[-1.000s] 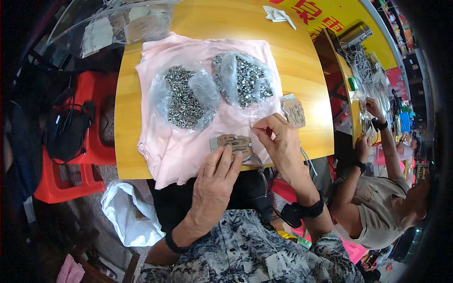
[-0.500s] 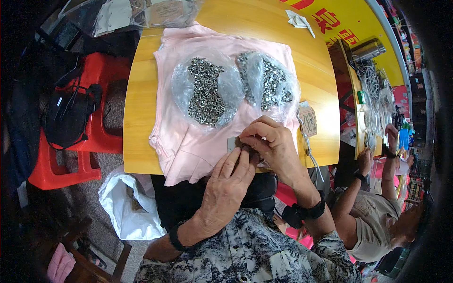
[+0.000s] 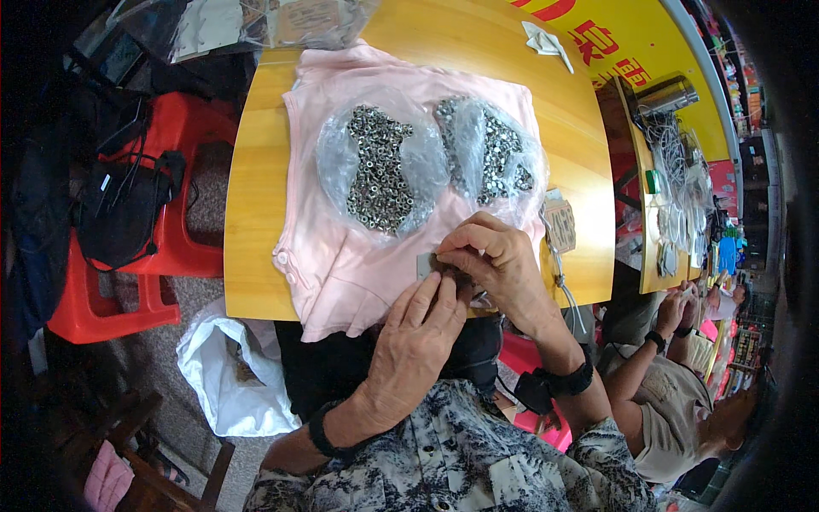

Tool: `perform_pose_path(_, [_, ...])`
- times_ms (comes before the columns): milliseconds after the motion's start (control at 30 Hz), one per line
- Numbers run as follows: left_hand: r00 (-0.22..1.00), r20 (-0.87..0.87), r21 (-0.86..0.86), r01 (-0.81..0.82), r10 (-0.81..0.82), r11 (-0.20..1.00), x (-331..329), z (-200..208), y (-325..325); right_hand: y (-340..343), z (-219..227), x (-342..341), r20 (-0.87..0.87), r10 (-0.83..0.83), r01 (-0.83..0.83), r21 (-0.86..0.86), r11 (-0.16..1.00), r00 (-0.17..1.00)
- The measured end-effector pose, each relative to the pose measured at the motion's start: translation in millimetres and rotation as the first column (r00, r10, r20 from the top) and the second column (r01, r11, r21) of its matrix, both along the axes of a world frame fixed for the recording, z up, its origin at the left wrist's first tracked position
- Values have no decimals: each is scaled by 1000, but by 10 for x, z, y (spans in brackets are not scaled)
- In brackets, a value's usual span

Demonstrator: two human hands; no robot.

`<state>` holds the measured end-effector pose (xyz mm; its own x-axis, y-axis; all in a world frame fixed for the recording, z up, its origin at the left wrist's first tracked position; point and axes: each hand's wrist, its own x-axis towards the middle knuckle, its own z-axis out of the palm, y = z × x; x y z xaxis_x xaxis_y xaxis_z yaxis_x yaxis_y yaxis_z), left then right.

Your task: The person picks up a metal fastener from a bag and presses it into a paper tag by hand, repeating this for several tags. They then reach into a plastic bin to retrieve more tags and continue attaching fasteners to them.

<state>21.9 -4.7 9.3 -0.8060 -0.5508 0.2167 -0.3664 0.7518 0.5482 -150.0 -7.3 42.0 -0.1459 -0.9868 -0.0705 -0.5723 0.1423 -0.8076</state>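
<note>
Your left hand [image 3: 415, 337] and right hand [image 3: 495, 260] have fingers clamped together on a small flat grey card [image 3: 425, 264] over the soft pink cloth [image 3: 328, 256], near the smooth wooden worktop's [image 3: 252, 222] front edge.

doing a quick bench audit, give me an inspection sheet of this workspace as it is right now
surface: yellow wooden table, pink cloth spread over it.
job's things: small grey flat piece pinched at the cloth's near edge; two clear bags of small metal rings on the cloth.
clutter: card of small parts right of the hands; crumpled white paper far side; white plastic bag on the floor.
grippers: left hand and right hand both on the grey piece.
cables: grey cord off the table's right edge.
surroundings: red stool with black bag; another person seated right.
</note>
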Motion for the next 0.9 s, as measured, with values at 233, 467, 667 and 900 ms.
perform_pose_path(233, [1000,8,-41,19,-19,999,33,-28,-25,-58,18,29,2,-18,18,99,995,1000])
perform_pose_path(467, [999,8,31,38,-39,999,29,-37,-41,-172,134,31,67,-32,15,231,973,997])
perform_pose_path(667, [998,4,-7,60,-60,998,62,-47,-46,-192,56,-15,-86,79,-60,204,977,993])
perform_pose_path(900, [1000,-22,-64,16,-17,998,23,-148,-25,-182,36,-80,-88,118,-104,152,983,989])
